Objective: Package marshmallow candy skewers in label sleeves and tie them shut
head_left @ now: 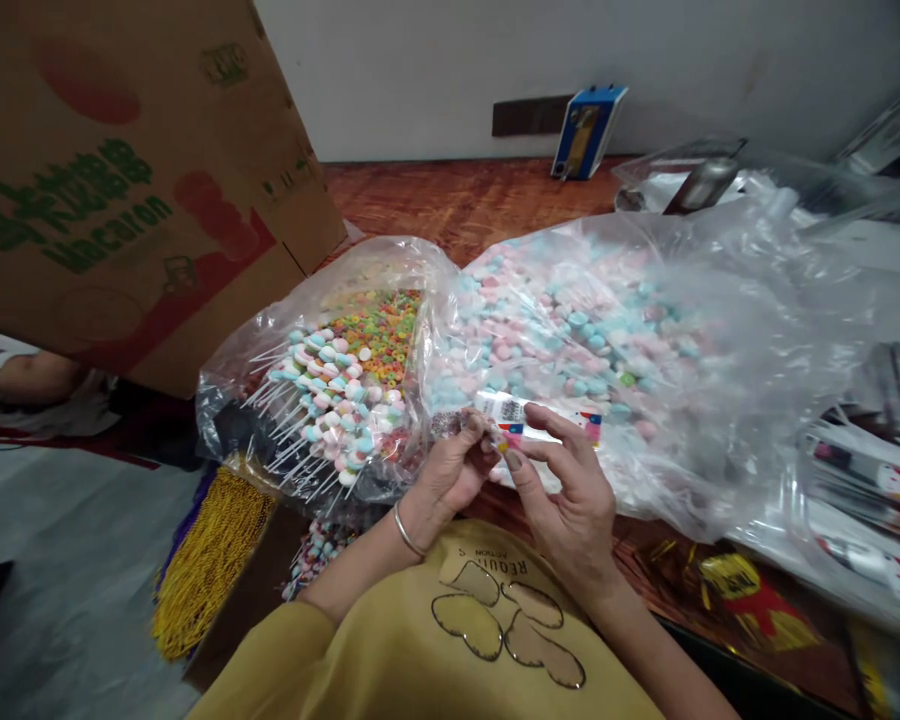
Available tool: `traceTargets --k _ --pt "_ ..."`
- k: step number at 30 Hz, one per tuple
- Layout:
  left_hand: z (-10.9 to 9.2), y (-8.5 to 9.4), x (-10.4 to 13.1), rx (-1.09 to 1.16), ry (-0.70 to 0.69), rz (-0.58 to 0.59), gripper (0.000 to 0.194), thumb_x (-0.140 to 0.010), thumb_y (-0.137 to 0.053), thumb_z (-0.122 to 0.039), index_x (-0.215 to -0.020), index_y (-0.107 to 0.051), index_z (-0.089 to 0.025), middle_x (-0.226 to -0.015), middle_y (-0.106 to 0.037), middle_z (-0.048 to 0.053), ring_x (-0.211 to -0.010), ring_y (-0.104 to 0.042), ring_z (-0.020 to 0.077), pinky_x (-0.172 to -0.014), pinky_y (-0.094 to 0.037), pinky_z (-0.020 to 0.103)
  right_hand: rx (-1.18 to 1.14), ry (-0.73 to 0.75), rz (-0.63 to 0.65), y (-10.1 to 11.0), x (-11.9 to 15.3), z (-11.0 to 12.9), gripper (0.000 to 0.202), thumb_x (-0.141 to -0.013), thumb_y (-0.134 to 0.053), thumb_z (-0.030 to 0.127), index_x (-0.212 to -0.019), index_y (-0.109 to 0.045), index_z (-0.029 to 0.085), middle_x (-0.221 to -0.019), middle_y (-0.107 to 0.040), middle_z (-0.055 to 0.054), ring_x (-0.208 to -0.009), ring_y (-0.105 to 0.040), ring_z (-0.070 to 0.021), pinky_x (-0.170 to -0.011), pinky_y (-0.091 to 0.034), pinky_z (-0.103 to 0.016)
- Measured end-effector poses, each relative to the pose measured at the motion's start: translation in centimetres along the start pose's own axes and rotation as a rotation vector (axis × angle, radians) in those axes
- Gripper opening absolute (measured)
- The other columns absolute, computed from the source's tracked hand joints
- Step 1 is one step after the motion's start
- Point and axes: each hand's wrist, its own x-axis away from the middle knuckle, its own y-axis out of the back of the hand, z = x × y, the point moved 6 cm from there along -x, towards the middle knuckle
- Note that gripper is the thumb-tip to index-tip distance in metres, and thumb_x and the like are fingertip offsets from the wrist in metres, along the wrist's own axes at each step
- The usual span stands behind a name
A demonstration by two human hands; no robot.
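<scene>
My left hand (pixel 457 468), with a bangle at the wrist, is closed in a pinch; what its fingertips hold is too small to make out. My right hand (pixel 570 490) faces it, thumb and a finger close together at a small yellow candy (pixel 503 447), index finger raised. Beneath the hands lies a white printed label (pixel 551 420). Beyond them, an open clear bag (pixel 487 265) is heaped with pink and blue candies (pixel 506 345). To the left, candy skewers (pixel 330 390) on white sticks rest in another bag beside small multicoloured ring candies (pixel 390 335).
A large cardboard box (pixel 150 180) stands at the left, with part of another person's arm (pixel 41 378) below it. A blue box-shaped device (pixel 589 132) leans at the wall. Printed packaging (pixel 870 480) lies at the right. Gold bead strings (pixel 214 560) hang at lower left.
</scene>
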Motion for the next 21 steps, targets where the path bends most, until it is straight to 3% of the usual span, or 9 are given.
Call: traceTargets --k 5,10,16,21 --pt "0.4 0.9 -0.2 0.064 0.117 -0.082 0.042 -0.055 -0.100 -0.028 -0.070 -0.063 -0.015 -0.063 -0.060 -0.004 -0.054 -0.053 0.0067 -0.051 -0.043 0.019 0.032 0.110 0.074 -0.5 0.0 0.3 0.025 -0.095 -0.068 0.028 -0.120 -0.070 0.027 -0.142 -0.058 -0.012 -0.125 -0.061 -0.0307 -0.103 -0.053 -0.055" --pt "1.2 0.8 -0.2 0.081 0.188 -0.062 0.043 -0.052 -0.101 -0.028 -0.073 -0.066 -0.015 -0.067 -0.064 -0.002 -0.057 -0.056 0.0087 -0.056 -0.046 0.022 0.119 0.114 0.116 -1.3 -0.2 -0.1 0.038 -0.094 -0.068 0.032 -0.132 -0.064 0.025 -0.147 -0.054 -0.017 -0.130 -0.057 -0.0355 -0.103 -0.050 -0.060" --pt "0.9 0.8 -0.4 0.051 0.162 -0.041 0.035 -0.063 -0.096 -0.027 -0.079 -0.068 -0.015 -0.071 -0.066 -0.001 -0.061 -0.061 0.0095 -0.057 -0.049 0.020 0.109 0.134 0.135 -1.4 -0.4 -0.2 0.026 -0.097 -0.063 0.020 -0.122 -0.066 0.023 -0.136 -0.062 -0.015 -0.124 -0.062 -0.0301 -0.099 -0.054 -0.052" --pt "-0.3 0.4 -0.5 -0.037 0.022 -0.006 0.039 -0.058 -0.098 -0.020 -0.084 -0.069 -0.014 -0.071 -0.066 -0.001 -0.062 -0.061 0.0082 -0.061 -0.051 0.019 0.150 0.074 0.032 -0.8 -0.5 -1.0 0.017 -0.097 -0.062 0.016 -0.110 -0.071 0.022 -0.114 -0.071 -0.011 -0.108 -0.067 -0.0274 -0.093 -0.054 -0.050"
